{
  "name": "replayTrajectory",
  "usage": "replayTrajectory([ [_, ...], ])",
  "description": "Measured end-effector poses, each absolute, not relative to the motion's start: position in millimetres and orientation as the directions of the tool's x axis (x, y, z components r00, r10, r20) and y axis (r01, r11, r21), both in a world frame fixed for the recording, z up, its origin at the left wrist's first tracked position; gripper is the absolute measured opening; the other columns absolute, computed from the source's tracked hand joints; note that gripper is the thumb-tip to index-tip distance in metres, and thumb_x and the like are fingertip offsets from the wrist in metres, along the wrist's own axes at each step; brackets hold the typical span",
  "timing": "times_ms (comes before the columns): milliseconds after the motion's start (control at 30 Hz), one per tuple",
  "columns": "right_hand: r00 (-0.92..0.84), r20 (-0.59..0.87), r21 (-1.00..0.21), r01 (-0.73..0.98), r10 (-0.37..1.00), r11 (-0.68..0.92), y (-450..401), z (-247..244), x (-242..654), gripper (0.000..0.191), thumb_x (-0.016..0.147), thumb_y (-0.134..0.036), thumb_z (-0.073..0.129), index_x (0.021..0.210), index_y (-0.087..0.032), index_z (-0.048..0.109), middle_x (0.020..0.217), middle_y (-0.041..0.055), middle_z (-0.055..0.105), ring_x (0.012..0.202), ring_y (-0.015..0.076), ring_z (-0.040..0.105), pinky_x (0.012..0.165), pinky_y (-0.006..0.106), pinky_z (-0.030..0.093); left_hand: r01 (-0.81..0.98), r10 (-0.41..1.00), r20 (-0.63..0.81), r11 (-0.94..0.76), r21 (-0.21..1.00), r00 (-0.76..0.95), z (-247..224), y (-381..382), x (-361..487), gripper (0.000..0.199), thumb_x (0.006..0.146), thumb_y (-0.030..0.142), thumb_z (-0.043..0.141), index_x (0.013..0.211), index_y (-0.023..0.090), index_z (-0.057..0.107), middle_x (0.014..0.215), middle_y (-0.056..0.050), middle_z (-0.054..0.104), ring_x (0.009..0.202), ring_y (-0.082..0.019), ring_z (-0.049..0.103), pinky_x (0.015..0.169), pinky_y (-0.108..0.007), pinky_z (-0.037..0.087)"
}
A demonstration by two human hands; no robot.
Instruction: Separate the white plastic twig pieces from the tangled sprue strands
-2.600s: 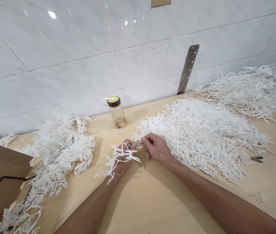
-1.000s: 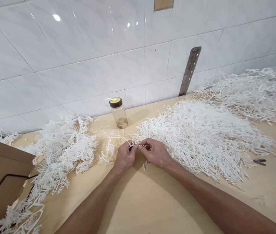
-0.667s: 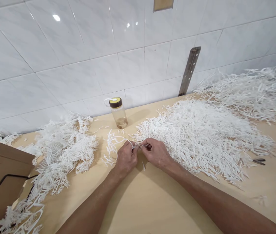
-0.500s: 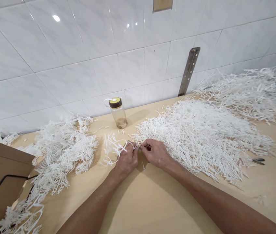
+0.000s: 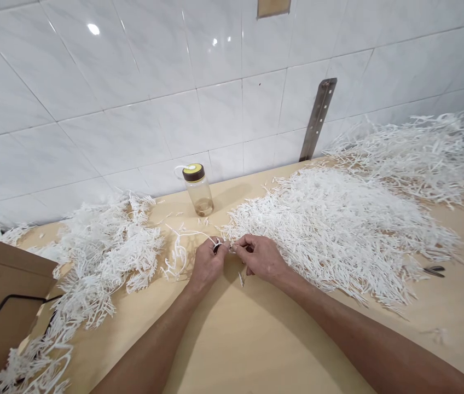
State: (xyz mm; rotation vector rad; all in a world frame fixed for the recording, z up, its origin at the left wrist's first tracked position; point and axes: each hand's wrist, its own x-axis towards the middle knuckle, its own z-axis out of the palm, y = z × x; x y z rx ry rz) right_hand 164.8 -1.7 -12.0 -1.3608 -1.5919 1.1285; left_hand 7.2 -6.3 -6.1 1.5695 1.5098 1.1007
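My left hand (image 5: 207,264) pinches a branched white plastic strand (image 5: 178,253), whose stem loops out to the left with short side prongs. Close by on the right, my right hand (image 5: 260,256) is closed, thumb and forefinger pinched on a small white piece near the left fingertips. Whether that piece is still joined to the strand I cannot make out. A loose white sliver (image 5: 241,279) lies on the table just below the hands. Beside my right hand spreads a broad heap of short white pieces (image 5: 347,230).
A clear bottle (image 5: 199,194) with a dark and yellow lid stands near the tiled wall. Branched white strands pile up at the left (image 5: 104,251) and back right (image 5: 424,158). A cardboard box (image 5: 10,284) is at the left edge; a small dark tool (image 5: 434,271) lies right.
My left hand has shifted slightly left and turned, and the strand's dangling end has swung left and down. My right hand has barely moved.
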Motion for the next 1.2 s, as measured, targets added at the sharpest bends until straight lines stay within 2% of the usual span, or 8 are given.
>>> replayTrajectory([
  [133, -0.134, -0.013, -0.948, 0.316, 0.991, 0.031, -1.2, -13.7, 164.1, 0.012, 0.081, -0.027, 0.059, 0.081, -0.019, 0.068, 0.069, -0.0014, 0.069, 0.037, 0.0099, 0.059, 0.038, 0.020, 0.047, 0.414, 0.992, 0.125, -0.113, 0.903, -0.002, -4.8, -7.1, 7.8, 0.031, 0.083, 0.044, 0.058, 0.069, 0.017, 0.058, 0.058, 0.004, 0.048, 0.058, -0.012, 0.043, 0.058, -0.025, 0.036],
  [333, -0.064, 0.011, -0.957, 0.287, 0.998, 0.029, -0.4, -16.6, 163.2, 0.015, 0.082, -0.031, 0.059, 0.081, -0.019, 0.067, 0.069, -0.0002, 0.067, 0.037, 0.0104, 0.057, 0.036, 0.021, 0.046, 0.451, 0.989, 0.148, -0.145, 0.880, 0.029, -11.0, -7.3, 9.0, 0.029, 0.084, 0.044, 0.057, 0.083, 0.016, 0.065, 0.066, 0.000, 0.059, 0.061, -0.014, 0.051, 0.060, -0.025, 0.038],
  [567, -0.079, 0.002, -0.963, 0.268, 0.997, 0.023, -3.1, -13.5, 160.1, 0.014, 0.082, -0.029, 0.060, 0.080, -0.018, 0.069, 0.065, -0.0017, 0.065, 0.037, 0.0099, 0.058, 0.034, 0.019, 0.043, 0.397, 0.990, 0.134, -0.111, 0.911, -0.031, -13.3, -4.1, 7.4, 0.029, 0.082, 0.044, 0.059, 0.076, 0.016, 0.063, 0.065, 0.001, 0.058, 0.063, -0.014, 0.051, 0.063, -0.025, 0.040],
  [667, -0.079, 0.001, -0.961, 0.276, 0.997, 0.022, -4.0, -12.1, 159.2, 0.014, 0.082, -0.028, 0.060, 0.079, -0.018, 0.068, 0.065, -0.0014, 0.066, 0.038, 0.0097, 0.058, 0.035, 0.018, 0.044, 0.437, 0.989, 0.146, -0.122, 0.891, -0.022, -11.5, -4.4, 8.0, 0.030, 0.084, 0.044, 0.057, 0.071, 0.017, 0.058, 0.061, 0.003, 0.052, 0.061, -0.013, 0.047, 0.060, -0.025, 0.038],
  [800, -0.074, -0.035, -0.954, 0.300, 0.997, -0.011, -3.6, -11.9, 160.2, 0.013, 0.082, -0.025, 0.059, 0.084, -0.018, 0.070, 0.070, -0.0005, 0.068, 0.038, 0.0098, 0.058, 0.035, 0.020, 0.046, 0.571, 0.977, 0.212, -0.191, 0.799, 0.030, -13.3, -6.0, 8.7, 0.026, 0.088, 0.039, 0.051, 0.072, 0.018, 0.055, 0.062, 0.002, 0.051, 0.059, -0.014, 0.047, 0.059, -0.026, 0.038],
  [967, -0.140, -0.007, -0.930, 0.365, 0.990, 0.045, -0.8, -12.8, 163.9, 0.013, 0.083, -0.019, 0.057, 0.082, -0.018, 0.070, 0.067, -0.0010, 0.069, 0.038, 0.0094, 0.058, 0.039, 0.020, 0.048, 0.768, 0.910, 0.380, -0.363, 0.528, 0.168, -22.1, -6.3, 5.7, 0.018, 0.091, 0.029, 0.046, 0.078, 0.020, 0.054, 0.078, -0.004, 0.060, 0.073, -0.019, 0.056, 0.068, -0.031, 0.042],
  [1033, -0.167, 0.018, -0.920, 0.383, 0.986, 0.082, 0.3, -13.7, 165.2, 0.013, 0.084, -0.020, 0.056, 0.081, -0.018, 0.070, 0.066, -0.0014, 0.068, 0.038, 0.0095, 0.058, 0.041, 0.021, 0.047, 0.785, 0.898, 0.393, -0.385, 0.485, 0.197, -23.8, -5.6, 4.5, 0.017, 0.092, 0.028, 0.044, 0.080, 0.020, 0.054, 0.082, -0.006, 0.061, 0.077, -0.020, 0.058, 0.070, -0.032, 0.043],
  [1200, -0.156, 0.095, -0.891, 0.426, 0.983, 0.154, 0.3, -16.5, 165.2, 0.015, 0.088, -0.024, 0.055, 0.084, -0.018, 0.068, 0.068, -0.0003, 0.067, 0.050, 0.0126, 0.062, 0.049, 0.023, 0.047, 0.720, 0.949, 0.297, -0.280, 0.635, 0.106, -17.0, -5.6, 6.1, 0.019, 0.092, 0.033, 0.048, 0.079, 0.020, 0.053, 0.075, -0.002, 0.060, 0.071, -0.017, 0.056, 0.067, -0.028, 0.041],
])
